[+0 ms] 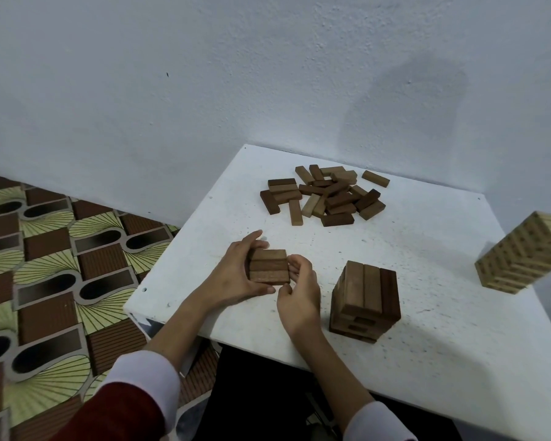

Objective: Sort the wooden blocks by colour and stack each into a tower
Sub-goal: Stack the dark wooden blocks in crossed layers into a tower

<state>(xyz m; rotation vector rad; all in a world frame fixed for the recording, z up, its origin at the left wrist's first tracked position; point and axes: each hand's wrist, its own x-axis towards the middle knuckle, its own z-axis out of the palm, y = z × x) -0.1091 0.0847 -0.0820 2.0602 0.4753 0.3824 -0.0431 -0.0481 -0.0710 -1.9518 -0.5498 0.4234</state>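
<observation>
**Both hands squaring up a three-block layer, near-left of surface**

Left hand [236, 275] and right hand [298, 291] bracket a set of three brown blocks [269, 270] lying side by side, flat on the white surface [427, 313]. Left fingers [252, 238] curl over the far-left edge with the thumb along the near edge; right fingers [296, 265] press against the right ends. Both grips are partly closed on the set and touching it.

Brown tower [365, 300] stands just right of the right hand, upright, top layer of three blocks running away from the camera. Pale tower [525, 253] sits at the right edge, well apart, partly cut off by the frame.

Loose pile [326, 194] of mixed dark, mid and light brown blocks lies at the far side near the wall [204, 90]. One block [375, 178] lies just apart from the pile, on its right.

Patterned floor [45, 249] on the left.
</observation>
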